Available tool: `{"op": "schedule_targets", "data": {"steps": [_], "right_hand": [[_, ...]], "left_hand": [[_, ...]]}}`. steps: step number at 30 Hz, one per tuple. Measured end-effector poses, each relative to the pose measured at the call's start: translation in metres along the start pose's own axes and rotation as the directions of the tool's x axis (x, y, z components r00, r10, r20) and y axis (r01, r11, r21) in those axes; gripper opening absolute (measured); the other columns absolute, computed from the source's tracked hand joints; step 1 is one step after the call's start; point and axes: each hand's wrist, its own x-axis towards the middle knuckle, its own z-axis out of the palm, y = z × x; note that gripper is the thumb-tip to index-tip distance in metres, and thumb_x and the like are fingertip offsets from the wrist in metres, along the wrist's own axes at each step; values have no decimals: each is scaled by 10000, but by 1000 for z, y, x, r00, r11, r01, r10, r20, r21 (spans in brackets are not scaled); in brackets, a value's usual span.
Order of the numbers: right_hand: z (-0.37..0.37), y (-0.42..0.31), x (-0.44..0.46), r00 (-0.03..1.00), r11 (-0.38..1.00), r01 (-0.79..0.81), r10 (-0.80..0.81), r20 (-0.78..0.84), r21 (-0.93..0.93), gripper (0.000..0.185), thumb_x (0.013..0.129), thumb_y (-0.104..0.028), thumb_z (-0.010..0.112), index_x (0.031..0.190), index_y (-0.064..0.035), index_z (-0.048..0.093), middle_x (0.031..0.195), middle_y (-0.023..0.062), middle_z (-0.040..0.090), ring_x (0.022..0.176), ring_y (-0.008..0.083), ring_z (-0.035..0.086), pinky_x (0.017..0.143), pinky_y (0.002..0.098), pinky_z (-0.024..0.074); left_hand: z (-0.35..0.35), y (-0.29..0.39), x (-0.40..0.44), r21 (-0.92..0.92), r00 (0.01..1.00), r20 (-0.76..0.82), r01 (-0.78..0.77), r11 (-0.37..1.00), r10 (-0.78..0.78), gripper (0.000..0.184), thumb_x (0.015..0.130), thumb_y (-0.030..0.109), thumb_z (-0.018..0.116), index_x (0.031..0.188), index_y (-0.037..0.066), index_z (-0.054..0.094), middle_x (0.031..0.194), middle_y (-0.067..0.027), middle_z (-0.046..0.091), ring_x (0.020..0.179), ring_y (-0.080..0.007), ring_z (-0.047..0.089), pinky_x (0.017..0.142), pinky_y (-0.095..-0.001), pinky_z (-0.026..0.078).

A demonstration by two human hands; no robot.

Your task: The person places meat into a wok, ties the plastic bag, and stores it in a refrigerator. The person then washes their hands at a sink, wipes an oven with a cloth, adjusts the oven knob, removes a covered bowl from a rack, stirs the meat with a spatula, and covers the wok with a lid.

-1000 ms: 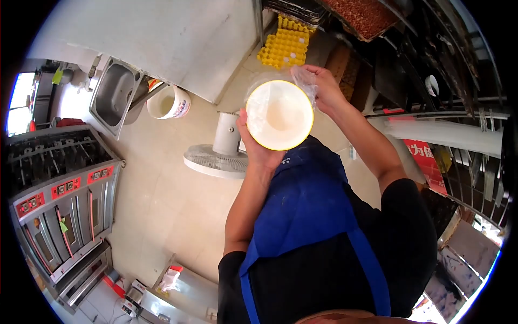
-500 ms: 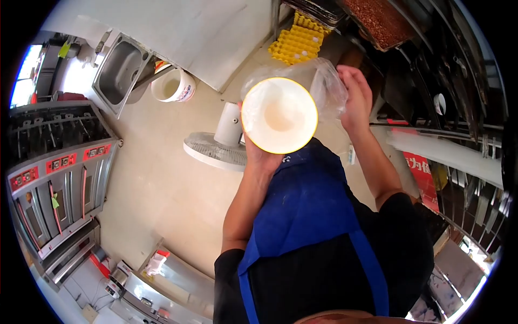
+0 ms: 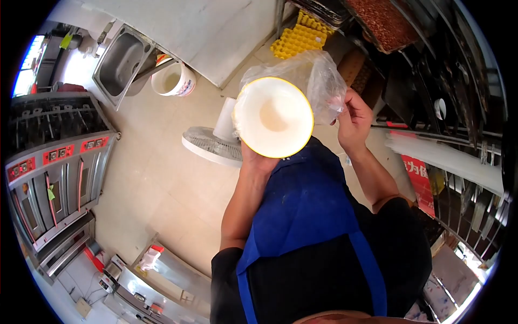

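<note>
A white bowl with a yellow rim is in my left hand, whose fingers go under it and are mostly hidden. A pale beige patch shows at its bottom; I cannot tell whether that is contents or the bare inside. Behind the bowl and to its right spreads a thin clear plastic bag. Some of the crinkled plastic also shows along the bowl's left edge. My right hand pinches the bag's right side between thumb and fingers.
A fan stands on the floor left of the bowl. Farther back are a white bucket, a steel sink and yellow egg trays. Ovens line the left. A rack with dark trays stands close on the right.
My right hand has moved down a little and its fingers now close on the plastic bag. The bag is spread wider, and the bowl has shifted slightly left and tilted.
</note>
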Motion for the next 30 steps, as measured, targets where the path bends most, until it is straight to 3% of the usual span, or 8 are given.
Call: {"op": "schedule_targets", "data": {"steps": [11,13,15,18,21,24,26,30], "right_hand": [[5,-1,1,996,1000,-6,8,88,-27,101,1010,-20,550,968,32,626,945,39,600,666,55,552,555,198,429],[4,6,1,993,999,-46,47,111,-14,104,1012,-43,558,996,28,633,957,43,606,674,61,557,563,204,436],[5,9,2,987,996,-87,87,135,-1,116,1015,-65,566,1025,24,639,969,47,612,682,66,563,572,211,444],[11,4,7,982,993,-107,96,160,59,162,1012,-124,600,1089,13,639,1023,64,634,772,85,595,678,221,480],[21,-2,14,974,979,-122,87,211,161,301,1005,-225,622,1193,9,634,1108,61,649,970,142,606,923,298,469],[27,-7,16,984,990,-136,130,123,45,284,987,-169,629,1210,6,644,1158,66,621,1015,149,587,945,303,450],[20,-5,20,934,935,-354,354,55,-20,215,947,-115,644,1130,-4,663,1218,83,591,1053,158,570,953,311,434],[17,-5,21,993,987,-71,56,105,143,173,886,-92,717,1028,-5,668,1106,79,651,993,175,604,917,345,472]], "left_hand": [[7,3,-26,66,996,-66,-60,996,65,489,1042,394,488,1421,85,508,1396,-95,587,1255,-276,589,1034,-474,519],[15,3,-30,287,961,-192,-140,948,200,496,1036,370,497,1406,39,504,1387,-141,582,1249,-304,590,1042,-468,515],[17,4,-32,315,954,-196,-156,936,225,473,1044,344,482,1396,28,506,1374,-141,589,1229,-293,603,1022,-453,529],[24,4,-34,344,934,-234,-180,921,270,447,1054,306,459,1388,12,505,1362,-143,594,1213,-283,615,1003,-441,542],[28,5,-33,313,919,-265,-203,928,290,441,1057,286,445,1393,6,497,1367,-147,590,1218,-286,612,1004,-444,540],[24,6,-30,278,927,-240,-219,935,289,441,1059,280,440,1397,2,491,1373,-150,585,1218,-287,611,1005,-444,539],[18,6,-29,276,931,-221,-224,935,289,444,1058,281,441,1398,0,488,1377,-150,582,1218,-287,611,1005,-443,539],[10,3,-21,311,929,-214,-227,923,301,453,1065,326,435,1404,30,494,1385,-120,582,1251,-270,588,1049,-441,502]]}}
